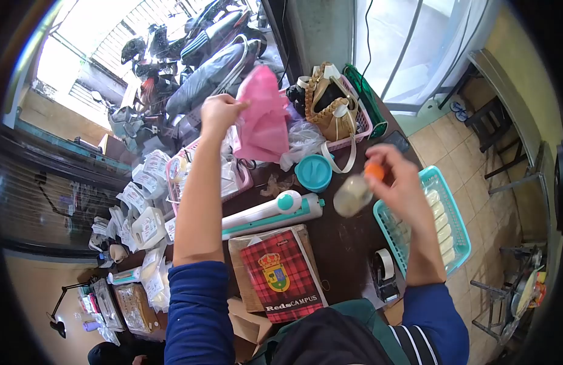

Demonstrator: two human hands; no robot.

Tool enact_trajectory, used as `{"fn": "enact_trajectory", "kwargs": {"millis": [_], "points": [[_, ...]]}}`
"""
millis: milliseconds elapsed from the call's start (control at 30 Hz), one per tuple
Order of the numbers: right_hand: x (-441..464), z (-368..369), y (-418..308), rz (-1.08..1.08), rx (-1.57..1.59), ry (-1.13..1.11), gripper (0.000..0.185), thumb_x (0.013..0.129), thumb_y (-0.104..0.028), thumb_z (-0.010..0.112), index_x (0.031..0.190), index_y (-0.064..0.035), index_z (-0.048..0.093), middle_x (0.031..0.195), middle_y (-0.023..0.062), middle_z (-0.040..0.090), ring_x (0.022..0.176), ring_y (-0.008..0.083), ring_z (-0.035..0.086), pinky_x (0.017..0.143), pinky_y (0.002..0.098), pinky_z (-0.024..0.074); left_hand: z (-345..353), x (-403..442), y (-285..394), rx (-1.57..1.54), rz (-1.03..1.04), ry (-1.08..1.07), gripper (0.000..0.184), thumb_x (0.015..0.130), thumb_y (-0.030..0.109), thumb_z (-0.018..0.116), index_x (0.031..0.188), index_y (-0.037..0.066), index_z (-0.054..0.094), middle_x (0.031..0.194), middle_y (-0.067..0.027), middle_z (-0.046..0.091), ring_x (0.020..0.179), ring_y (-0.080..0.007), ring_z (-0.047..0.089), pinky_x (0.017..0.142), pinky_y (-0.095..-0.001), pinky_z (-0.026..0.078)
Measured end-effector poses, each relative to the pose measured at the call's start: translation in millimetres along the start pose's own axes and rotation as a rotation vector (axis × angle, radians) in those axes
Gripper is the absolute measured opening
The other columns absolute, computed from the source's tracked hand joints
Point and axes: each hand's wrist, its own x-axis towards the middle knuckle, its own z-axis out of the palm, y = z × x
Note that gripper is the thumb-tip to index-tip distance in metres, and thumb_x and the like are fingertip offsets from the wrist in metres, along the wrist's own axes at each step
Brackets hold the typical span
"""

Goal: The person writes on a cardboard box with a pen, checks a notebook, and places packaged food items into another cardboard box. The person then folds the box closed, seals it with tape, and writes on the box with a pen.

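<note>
My left hand (221, 114) pinches the edge of a pink plastic bag (261, 121), which hangs upright above the far side of the dark table. With my right hand (400, 182) I grip a small clear bottle (352, 196) by its orange cap (374, 171). The bottle is tilted, its base toward the left, and slightly blurred; its contents look pale. Below my right forearm sits a turquoise basket (464, 243) with several pale wrapped packs (441, 222). A round turquoise lidded container (314, 173) stands between my two hands.
A white and turquoise bag sealer (275, 213) lies across the table (345, 261). Nearer me are a red plaid notebook (281, 274) on cardboard and a tape dispenser (386, 277). Behind are a pink basket (248, 176) and a tan woven handbag (330, 106). A window borders the left.
</note>
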Motion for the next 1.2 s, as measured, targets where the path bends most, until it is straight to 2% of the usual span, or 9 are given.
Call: {"fn": "enact_trajectory", "kwargs": {"millis": [167,433,700,833,933,967,1033,1133,1200], "points": [[66.2,-7.4,-25.1,-0.317,-0.077,0.298,0.027,0.079,-0.01,0.062,0.106,-0.005,0.057,0.091,0.0095,0.059,0.074,0.0165,0.057,0.062,0.0263,0.0463,-25.3,-16.6,12.4,-0.874,-0.088,-0.094,0.017,0.083,0.019,0.066,0.075,0.006,0.058,0.064,0.0005,0.057,0.05,-0.0063,0.051,0.045,-0.0206,0.04],[158.0,36.2,-78.0,-0.879,-0.088,0.515,0.024,0.08,-0.009,0.062,0.103,-0.0036,0.06,0.101,0.0169,0.06,0.08,0.0324,0.061,0.064,0.0371,0.0517,-21.2,-28.3,32.8,-0.714,0.07,-0.181,0.017,0.088,0.02,0.062,0.077,0.011,0.053,0.065,0.0037,0.054,0.05,-0.0029,0.047,0.043,-0.0188,0.036],[218.4,101.8,-14.7,-0.538,-0.464,-0.081,0.027,0.081,-0.019,0.061,0.101,-0.0012,0.061,0.105,0.0171,0.059,0.085,0.0377,0.058,0.079,0.0422,0.0463,-12.3,-31.4,42.6,-0.869,0.038,-0.013,0.02,0.089,0.026,0.058,0.075,0.013,0.051,0.067,0.0045,0.051,0.054,-0.0041,0.046,0.046,-0.0205,0.036],[187.3,67.6,-12.6,-0.58,-0.582,0.468,0.04,0.081,-0.031,0.063,0.112,-0.0048,0.056,0.12,0.0221,0.051,0.102,0.0338,0.056,0.084,0.0457,0.0446,-12.5,-32.3,43.3,-0.818,-0.049,0.081,0.019,0.091,0.027,0.054,0.082,0.01,0.053,0.071,0.0011,0.052,0.062,-0.0076,0.05,0.052,-0.0236,0.042],[170.1,67.5,14.8,-0.237,-0.165,0.662,0.06,0.083,-0.038,0.061,0.127,-0.0023,0.042,0.127,0.0245,0.043,0.112,0.0346,0.049,0.091,0.0443,0.041,7.5,-30.9,46.5,-0.961,0.03,-0.077,0.025,0.09,0.029,0.053,0.096,0.005,0.056,0.088,-0.0082,0.061,0.077,-0.0156,0.058,0.065,-0.0306,0.048],[161.9,67.8,20.1,0.084,0.356,0.374,0.067,0.085,-0.04,0.06,0.131,0.0011,0.034,0.13,0.0257,0.04,0.116,0.033,0.046,0.094,0.0398,0.0385,14.8,-30.3,45.4,-0.944,0.021,-0.15,0.026,0.089,0.029,0.054,0.099,0.004,0.056,0.092,-0.0102,0.063,0.08,-0.0182,0.06,0.07,-0.0324,0.049],[156.0,71.6,25.6,0.398,0.86,0.056,0.075,0.086,-0.043,0.058,0.135,0.0046,0.027,0.133,0.027,0.036,0.119,0.0313,0.044,0.098,0.0353,0.0359,37.3,-31.0,25.1,-0.07,0.329,0.137,0.036,0.086,0.028,0.055,0.112,0.003,0.054,0.108,-0.0155,0.06,0.1,-0.0323,0.057,0.09,-0.0385,0.043],[143.3,85.4,21.3,-0.172,0.142,0.744,0.069,0.086,-0.043,0.055,0.13,0.0049,0.033,0.125,0.0251,0.041,0.118,0.0364,0.041,0.1,0.044,0.0312,63.6,-29.8,-6.1,-0.158,0.174,-0.059,0.051,0.085,0.035,0.057,0.125,0.005,0.048,0.128,-0.0252,0.042,0.123,-0.0357,0.04,0.101,-0.0398,0.033],[133.9,89.8,-1.1,-0.329,-0.204,0.63,0.073,0.085,-0.044,0.056,0.131,0.0055,0.03,0.127,0.026,0.04,0.118,0.0375,0.041,0.101,0.0444,0.0303,67.8,-41.3,-7.3,-0.115,0.044,-0.139,0.071,0.082,0.048,0.057,0.133,0.002,0.038,0.134,-0.0332,0.034,0.129,-0.038,0.032,0.104,-0.0389,0.03]]}}
